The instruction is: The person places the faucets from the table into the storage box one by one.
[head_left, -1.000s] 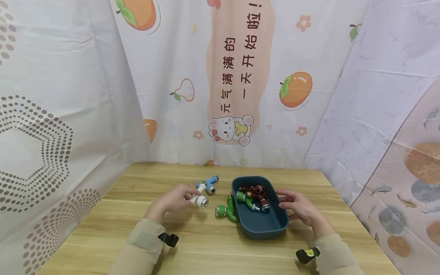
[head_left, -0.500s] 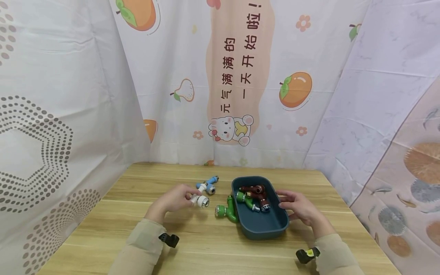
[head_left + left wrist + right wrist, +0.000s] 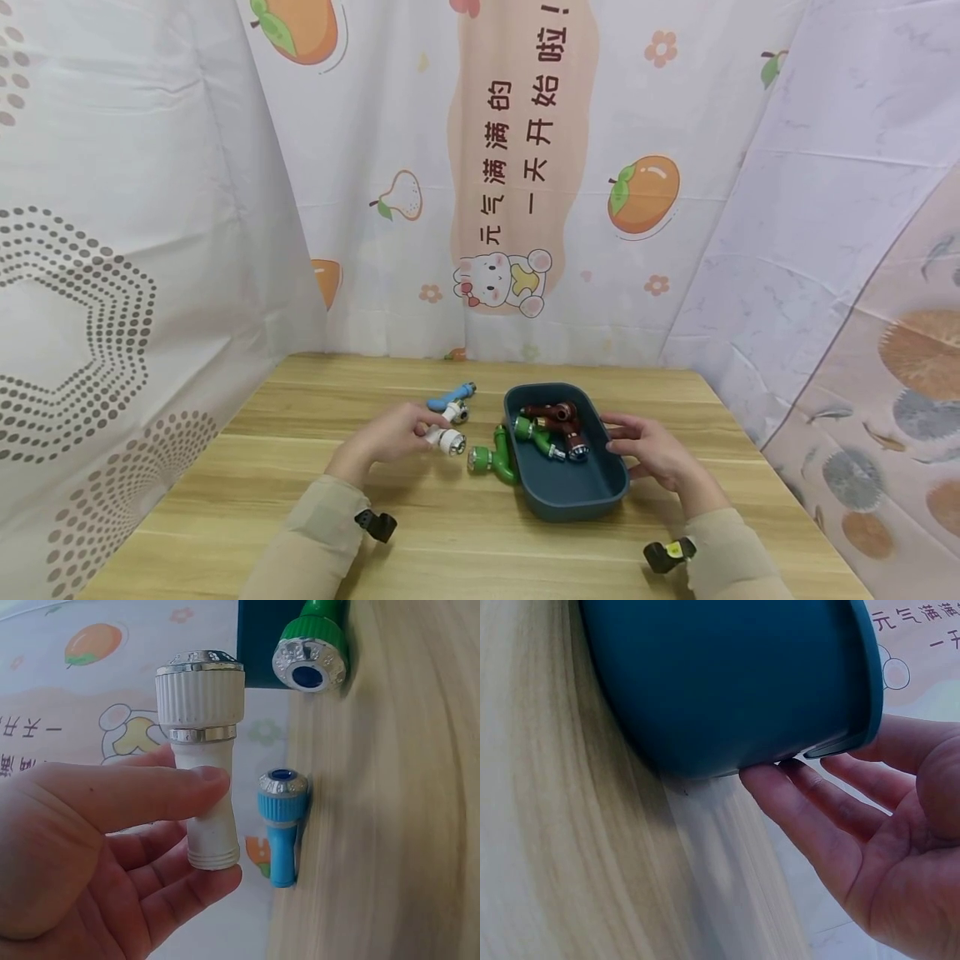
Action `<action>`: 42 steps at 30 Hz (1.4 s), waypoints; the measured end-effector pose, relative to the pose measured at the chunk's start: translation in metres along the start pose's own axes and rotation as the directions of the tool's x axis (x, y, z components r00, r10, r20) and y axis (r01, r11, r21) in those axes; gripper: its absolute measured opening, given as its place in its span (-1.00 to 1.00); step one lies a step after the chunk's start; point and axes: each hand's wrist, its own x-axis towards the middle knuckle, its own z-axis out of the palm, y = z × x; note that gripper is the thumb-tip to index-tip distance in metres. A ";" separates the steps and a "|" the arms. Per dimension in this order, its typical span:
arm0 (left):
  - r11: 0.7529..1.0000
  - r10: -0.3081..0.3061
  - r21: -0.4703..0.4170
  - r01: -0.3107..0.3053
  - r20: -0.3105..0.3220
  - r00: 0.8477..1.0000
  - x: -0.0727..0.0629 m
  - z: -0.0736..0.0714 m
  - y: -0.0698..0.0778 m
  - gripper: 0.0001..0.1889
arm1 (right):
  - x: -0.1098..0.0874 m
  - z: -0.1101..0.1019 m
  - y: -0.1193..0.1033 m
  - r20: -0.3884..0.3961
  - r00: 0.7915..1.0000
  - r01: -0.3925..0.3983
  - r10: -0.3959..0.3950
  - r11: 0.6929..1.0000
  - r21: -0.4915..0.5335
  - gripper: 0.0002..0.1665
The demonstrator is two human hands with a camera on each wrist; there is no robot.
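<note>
My left hand (image 3: 390,433) pinches a white plastic faucet (image 3: 206,705) with a chrome-trimmed knob, its thumb across the body; the faucet is clear of the table. A blue faucet (image 3: 452,395) lies just behind it, partly covered in the head view. To its right, a green faucet (image 3: 501,458) lies against a dark blue box (image 3: 566,505). Inside the box are two dark red-brown faucets (image 3: 573,437) and a green one (image 3: 536,435). My right hand (image 3: 652,450) holds the box's right side, one finger over the rim and others along the outer wall.
The wooden table (image 3: 420,542) ends at a printed cloth backdrop (image 3: 390,275). More cloth hangs on the left and right sides. A small black camera is strapped to each wrist.
My left hand has moved slightly right with the white faucet, toward the green faucet outside the box. The right hand and the box have stayed in place.
</note>
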 end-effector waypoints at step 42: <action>0.955 0.176 0.209 -0.209 0.164 0.971 0.065 0.012 0.077 -0.63 | 0.000 -0.002 0.001 0.022 1.000 0.019 -0.019 0.999 0.029 -0.27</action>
